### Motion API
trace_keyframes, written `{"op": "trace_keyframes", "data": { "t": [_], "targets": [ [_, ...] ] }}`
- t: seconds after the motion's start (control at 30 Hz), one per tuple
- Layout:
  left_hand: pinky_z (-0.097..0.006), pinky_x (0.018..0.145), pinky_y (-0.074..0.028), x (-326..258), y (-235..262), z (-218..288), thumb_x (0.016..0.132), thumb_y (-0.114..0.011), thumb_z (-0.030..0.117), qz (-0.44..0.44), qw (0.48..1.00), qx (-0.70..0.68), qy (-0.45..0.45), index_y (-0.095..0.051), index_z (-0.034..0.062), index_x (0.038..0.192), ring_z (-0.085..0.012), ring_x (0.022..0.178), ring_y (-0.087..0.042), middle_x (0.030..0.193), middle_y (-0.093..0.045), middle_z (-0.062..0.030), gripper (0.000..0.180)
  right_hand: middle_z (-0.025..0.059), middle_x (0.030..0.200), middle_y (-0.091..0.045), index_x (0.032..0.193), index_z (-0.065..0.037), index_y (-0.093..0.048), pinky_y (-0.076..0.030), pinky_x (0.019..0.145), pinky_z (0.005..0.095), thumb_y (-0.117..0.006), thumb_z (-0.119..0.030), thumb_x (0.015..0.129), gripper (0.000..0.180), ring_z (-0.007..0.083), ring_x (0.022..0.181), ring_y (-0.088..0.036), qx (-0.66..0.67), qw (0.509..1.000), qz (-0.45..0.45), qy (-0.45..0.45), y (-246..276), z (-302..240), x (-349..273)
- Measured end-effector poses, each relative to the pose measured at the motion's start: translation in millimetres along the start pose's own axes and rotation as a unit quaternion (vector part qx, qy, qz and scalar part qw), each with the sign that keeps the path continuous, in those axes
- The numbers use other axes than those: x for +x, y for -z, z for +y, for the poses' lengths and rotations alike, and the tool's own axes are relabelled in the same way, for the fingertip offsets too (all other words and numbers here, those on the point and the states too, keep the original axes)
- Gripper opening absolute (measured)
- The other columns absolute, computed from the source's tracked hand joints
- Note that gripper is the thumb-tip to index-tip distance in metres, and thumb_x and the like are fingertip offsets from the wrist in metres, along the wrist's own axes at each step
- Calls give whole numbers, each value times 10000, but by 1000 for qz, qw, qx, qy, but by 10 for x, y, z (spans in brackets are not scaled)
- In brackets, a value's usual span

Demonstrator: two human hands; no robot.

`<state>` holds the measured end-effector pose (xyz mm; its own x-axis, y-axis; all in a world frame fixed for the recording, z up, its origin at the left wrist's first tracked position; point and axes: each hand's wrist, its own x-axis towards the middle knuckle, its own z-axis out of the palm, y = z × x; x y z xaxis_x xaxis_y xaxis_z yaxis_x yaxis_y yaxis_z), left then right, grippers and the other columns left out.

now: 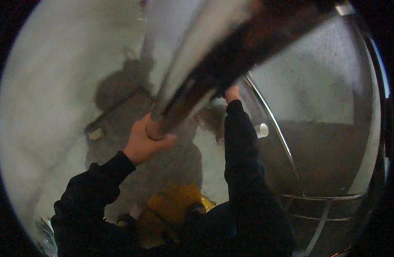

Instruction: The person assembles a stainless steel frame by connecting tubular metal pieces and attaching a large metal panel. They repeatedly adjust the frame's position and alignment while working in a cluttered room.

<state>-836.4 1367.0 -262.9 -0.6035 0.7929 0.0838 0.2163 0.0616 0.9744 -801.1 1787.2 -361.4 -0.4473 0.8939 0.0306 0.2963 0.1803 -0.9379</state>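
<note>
Your left hand [142,143] wraps tight round the lower end of a long metal pole [192,73], fingers curled fully about the shaft, thumb across the front. The pole runs up and to the right from that grip, pale and shiny on its left face, dark on the right, blurred and filling much of the upper frame close to the camera. Your right hand [232,93] sits higher up, touching the pole's underside approx. mid-length; only the heel and a bit of the fingers show past the black cuff, so can't tell whether it's clasped round the shaft or just pressed against it. Both forearms, in black sleeves, rise from the lower edge, the right one near vertical. Behind: a rough grey wall [68,77] w/ your shadow on it, and darker concrete floor [329,150] to the right. A short white pipe stub [261,129] shows just beside your right sleeve. A thin curved metal rail [272,120] sweeps down the right side toward wire bars near the lower right. Below your arms, something yellow [173,203], partly hidden; can't tell what it is.
</note>
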Motion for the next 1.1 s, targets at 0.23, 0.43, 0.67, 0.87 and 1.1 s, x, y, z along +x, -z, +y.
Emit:
{"op": "trace_keyframes", "data": {
  "t": [0.23, 0.43, 0.67, 0.87, 1.1],
  "targets": [
    [-264, 590, -395, 88, -9, -10, 647, -731, 190, 38, 998, -41, -10, -530, 49, 711, -111, 630, -439, 658, -471, 4, 254, 103, 683, -559, 810, 54, -519, -432, 458, 303, -642, -56, 603, 265, 170, 566, -551, -65, 995, 49, 57, 56, 209, 280],
    [-258, 622, -388, 89, -12, 157, 672, -703, 150, 11, 1000, -1, 15, -498, 47, 817, -110, 672, -433, 721, -445, -10, 271, 79, 638, -553, 839, 33, -522, -410, 401, 296, -629, -64, 612, 269, 163, 475, -526, -49, 989, 92, 100, 70, 248, 339],
    [-264, 634, -417, 9, 102, 466, 666, -688, 64, -34, 997, -68, 19, -454, 78, 850, -114, 728, -492, 769, -489, -26, 298, 147, 759, -587, 934, 49, -535, -440, 531, 329, -630, -112, 600, 382, 219, 621, -567, -52, 998, 17, 14, 263, -195, 381],
    [-265, 632, -441, -17, 188, 408, 669, -694, 55, -29, 994, -67, 86, -455, 88, 856, -108, 693, -509, 765, -511, -22, 306, 231, 795, -609, 856, 68, -582, -450, 738, 358, -627, -175, 598, 357, 323, 797, -604, -15, 998, 63, 18, 245, -457, 89],
    [-284, 640, -445, 46, 114, 37, 669, -699, 110, 48, 944, -299, 127, -468, 76, 843, -128, 696, -521, 774, -531, -49, 292, 21, 697, -497, 854, 27, -507, -395, 525, 275, -585, -55, 645, 238, 117, 574, -468, 89, 995, 49, 13, 369, -298, 179]
  ]
}}
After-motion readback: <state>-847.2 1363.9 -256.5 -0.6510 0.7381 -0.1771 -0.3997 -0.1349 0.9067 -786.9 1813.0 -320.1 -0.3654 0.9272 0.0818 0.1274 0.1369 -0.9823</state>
